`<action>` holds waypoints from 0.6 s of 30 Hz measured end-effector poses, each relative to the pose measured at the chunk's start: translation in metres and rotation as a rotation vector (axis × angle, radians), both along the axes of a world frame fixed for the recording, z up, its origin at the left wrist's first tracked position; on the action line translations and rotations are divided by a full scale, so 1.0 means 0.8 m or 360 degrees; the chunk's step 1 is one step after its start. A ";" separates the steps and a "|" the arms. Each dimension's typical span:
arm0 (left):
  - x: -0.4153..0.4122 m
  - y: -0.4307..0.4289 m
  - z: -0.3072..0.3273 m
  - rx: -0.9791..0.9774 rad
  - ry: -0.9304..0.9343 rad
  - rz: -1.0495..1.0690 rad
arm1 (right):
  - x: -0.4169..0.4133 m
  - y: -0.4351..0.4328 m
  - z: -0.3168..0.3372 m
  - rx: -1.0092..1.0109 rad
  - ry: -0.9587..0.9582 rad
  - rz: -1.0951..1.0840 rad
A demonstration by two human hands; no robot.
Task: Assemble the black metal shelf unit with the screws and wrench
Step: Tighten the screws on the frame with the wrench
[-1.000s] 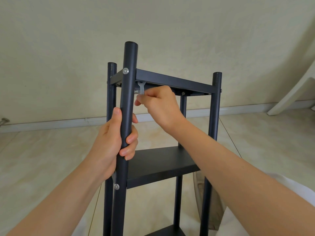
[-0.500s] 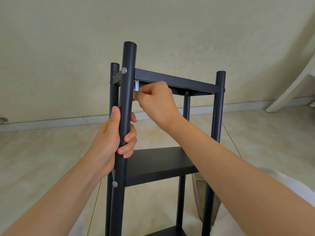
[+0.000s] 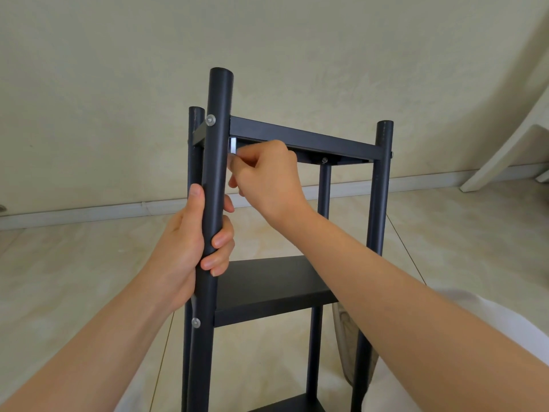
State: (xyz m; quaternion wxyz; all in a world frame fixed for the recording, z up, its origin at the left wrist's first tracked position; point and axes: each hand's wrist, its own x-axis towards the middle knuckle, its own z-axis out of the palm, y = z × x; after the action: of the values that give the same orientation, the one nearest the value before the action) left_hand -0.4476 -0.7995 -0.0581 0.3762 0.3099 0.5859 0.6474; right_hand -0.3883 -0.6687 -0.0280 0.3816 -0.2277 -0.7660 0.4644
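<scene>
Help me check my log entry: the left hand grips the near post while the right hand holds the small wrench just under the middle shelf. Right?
Not quite. The head view shows the right hand holding the small wrench just under the top shelf, not the middle shelf. The left hand does grip the near post.

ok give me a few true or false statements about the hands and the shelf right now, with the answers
1. The left hand grips the near post. True.
2. The right hand holds nothing. False: it pinches a small silver wrench just under the top shelf.
3. The near post has no screw at the top shelf. False: a silver screw head shows there.
4. The middle shelf sits fitted between the posts. True.
</scene>
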 end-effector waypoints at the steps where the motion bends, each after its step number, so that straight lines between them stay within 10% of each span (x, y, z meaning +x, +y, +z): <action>1: 0.000 0.000 0.000 -0.0003 0.0000 -0.0001 | -0.001 0.000 -0.004 0.0014 0.0023 -0.0002; 18: 0.006 0.006 0.003 0.0016 -0.0002 -0.0030 | -0.018 0.001 -0.026 -0.0098 0.0282 -0.0047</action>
State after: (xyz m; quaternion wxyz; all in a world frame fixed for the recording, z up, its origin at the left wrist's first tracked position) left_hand -0.4426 -0.7949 -0.0559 0.3810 0.3169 0.5796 0.6469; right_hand -0.4023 -0.6677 -0.0490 0.4475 -0.2087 -0.7113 0.5003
